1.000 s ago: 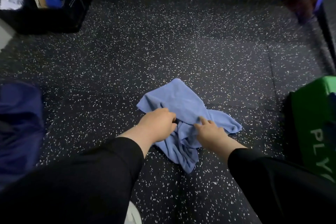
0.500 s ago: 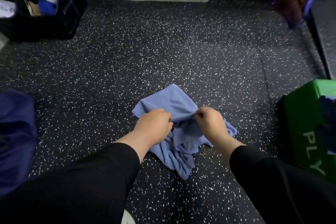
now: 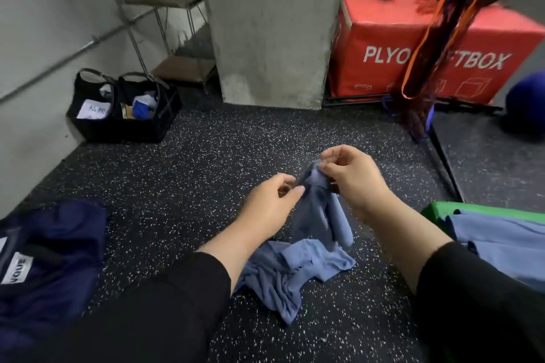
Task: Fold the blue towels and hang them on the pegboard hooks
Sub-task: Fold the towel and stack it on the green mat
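A light blue towel (image 3: pixel 312 262) is lifted by one end off the speckled black floor, its lower half still crumpled on the floor. My right hand (image 3: pixel 354 180) pinches the raised top edge between thumb and fingers. My left hand (image 3: pixel 271 203) is just left of that edge, thumb and forefinger pinched at the cloth's side. More blue towels (image 3: pixel 501 239) lie on a green box (image 3: pixel 436 209) at the right. No pegboard is in view.
A concrete pillar (image 3: pixel 271 26) stands ahead, a red plyo box (image 3: pixel 413 47) to its right with hanging straps (image 3: pixel 424 47) in front. A black basket (image 3: pixel 124 109) sits by the left wall. A dark navy garment (image 3: pixel 44 259) lies at my left.
Both hands rose from the floor, pulling one end of the towel up. The view tilted upward, showing the pillar and red box.
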A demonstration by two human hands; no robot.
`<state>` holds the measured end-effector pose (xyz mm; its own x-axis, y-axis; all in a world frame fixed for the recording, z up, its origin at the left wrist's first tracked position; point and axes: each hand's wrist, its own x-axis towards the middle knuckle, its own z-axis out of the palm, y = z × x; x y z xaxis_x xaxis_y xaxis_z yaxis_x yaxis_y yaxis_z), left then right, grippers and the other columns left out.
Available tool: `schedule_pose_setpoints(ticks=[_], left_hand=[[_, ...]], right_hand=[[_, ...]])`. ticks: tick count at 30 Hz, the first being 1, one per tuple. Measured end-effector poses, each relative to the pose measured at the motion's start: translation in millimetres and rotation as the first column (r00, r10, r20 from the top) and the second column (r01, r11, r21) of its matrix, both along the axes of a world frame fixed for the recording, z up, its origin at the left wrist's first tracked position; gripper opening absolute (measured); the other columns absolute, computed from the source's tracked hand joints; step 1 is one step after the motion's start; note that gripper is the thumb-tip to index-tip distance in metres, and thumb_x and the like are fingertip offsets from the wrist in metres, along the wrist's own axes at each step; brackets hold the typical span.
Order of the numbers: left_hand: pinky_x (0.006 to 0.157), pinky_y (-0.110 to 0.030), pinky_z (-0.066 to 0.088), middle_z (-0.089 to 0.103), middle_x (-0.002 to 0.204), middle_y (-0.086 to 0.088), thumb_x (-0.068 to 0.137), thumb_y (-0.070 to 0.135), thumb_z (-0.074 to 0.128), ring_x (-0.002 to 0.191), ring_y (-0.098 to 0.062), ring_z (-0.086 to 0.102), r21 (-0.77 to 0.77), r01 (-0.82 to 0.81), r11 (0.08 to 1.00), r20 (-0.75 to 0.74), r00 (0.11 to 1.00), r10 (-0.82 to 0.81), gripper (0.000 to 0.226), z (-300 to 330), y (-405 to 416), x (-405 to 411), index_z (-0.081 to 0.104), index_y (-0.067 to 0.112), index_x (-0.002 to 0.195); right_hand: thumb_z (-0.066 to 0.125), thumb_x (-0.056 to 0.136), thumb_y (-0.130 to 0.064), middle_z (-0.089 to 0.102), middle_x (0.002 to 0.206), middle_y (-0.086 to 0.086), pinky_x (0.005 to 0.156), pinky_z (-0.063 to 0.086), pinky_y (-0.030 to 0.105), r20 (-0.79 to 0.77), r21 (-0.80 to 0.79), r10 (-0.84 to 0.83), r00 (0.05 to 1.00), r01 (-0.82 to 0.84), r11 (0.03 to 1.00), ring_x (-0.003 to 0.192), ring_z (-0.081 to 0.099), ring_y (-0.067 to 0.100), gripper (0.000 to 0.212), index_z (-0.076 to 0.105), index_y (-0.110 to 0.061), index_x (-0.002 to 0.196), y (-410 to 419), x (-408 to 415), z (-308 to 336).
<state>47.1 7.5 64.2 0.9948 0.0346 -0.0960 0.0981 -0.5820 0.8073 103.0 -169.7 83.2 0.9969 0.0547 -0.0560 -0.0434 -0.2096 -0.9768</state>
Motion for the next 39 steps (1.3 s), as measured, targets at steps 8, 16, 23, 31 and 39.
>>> schedule_pose_setpoints(ticks=[8, 16, 23, 31, 39], left_hand=[[0.087, -0.033, 0.05, 0.063, 0.108, 0.013, 0.093, 0.039, 0.067, 0.098, -0.009, 0.061, 0.058, 0.01, 0.998, 0.258, 0.966, -0.024, 0.021, 50.6, -32.9, -67.0, 0.068, 0.033, 0.113], [0.095, -0.034, 0.053, 0.068, 0.109, 0.009, 0.09, 0.03, 0.074, 0.1, -0.008, 0.066, -0.044, 0.222, 0.974, 0.209, 0.955, -0.208, 0.018, 66.1, -54.2, -83.3, 0.07, 0.028, 0.108], [0.082, -0.042, 0.053, 0.067, 0.089, 0.007, 0.088, 0.035, 0.064, 0.086, -0.017, 0.065, -0.043, 0.186, 0.982, 0.224, 0.959, -0.172, 0.007, 66.5, -66.7, -82.0, 0.064, 0.03, 0.084], [0.073, -0.045, 0.053, 0.069, 0.077, -0.006, 0.096, 0.028, 0.061, 0.069, -0.013, 0.056, -0.245, 0.178, 0.953, 0.127, 0.98, -0.15, 0.02, 74.1, -61.4, -69.1, 0.068, 0.019, 0.08], [0.083, -0.053, 0.054, 0.068, 0.074, -0.01, 0.1, 0.021, 0.058, 0.071, -0.017, 0.058, -0.351, 0.098, 0.931, 0.096, 0.993, -0.068, 0.025, 74.4, -51.7, -56.9, 0.069, 0.005, 0.083]], right_hand=[[0.073, 0.087, -0.006, 0.072, 0.079, 0.004, 0.063, 0.049, 0.033, 0.145, -0.116, -0.045, 0.988, 0.062, 0.991, 0.066, 0.061, 0.012, 0.013, 0.07, -0.018, 0.087, -16.2, -85.9, 65.4], [0.077, 0.083, -0.014, 0.071, 0.072, 0.0, 0.064, 0.048, 0.036, 0.112, -0.17, -0.122, 0.986, 0.14, 0.976, 0.064, 0.059, 0.012, 0.009, 0.07, -0.017, 0.078, -39.9, -110.1, 71.9], [0.075, 0.086, -0.003, 0.068, 0.071, 0.005, 0.051, 0.044, 0.023, 0.009, 0.013, -0.101, 0.995, 0.101, 0.995, 0.058, 0.059, 0.012, 0.01, 0.069, -0.01, 0.084, -45.2, -115.5, 75.7], [0.072, 0.088, -0.006, 0.076, 0.082, 0.008, 0.067, 0.048, 0.036, 0.042, -0.022, -0.121, 0.992, 0.122, 0.992, 0.07, 0.065, 0.017, 0.01, 0.072, -0.015, 0.084, -48.5, -105.3, 67.7], [0.072, 0.093, -0.022, 0.074, 0.086, 0.003, 0.081, 0.055, 0.037, 0.04, -0.065, 0.122, 0.992, -0.119, 0.991, 0.077, 0.065, 0.016, 0.009, 0.075, -0.014, 0.094, -43.4, -106.5, 66.4]])
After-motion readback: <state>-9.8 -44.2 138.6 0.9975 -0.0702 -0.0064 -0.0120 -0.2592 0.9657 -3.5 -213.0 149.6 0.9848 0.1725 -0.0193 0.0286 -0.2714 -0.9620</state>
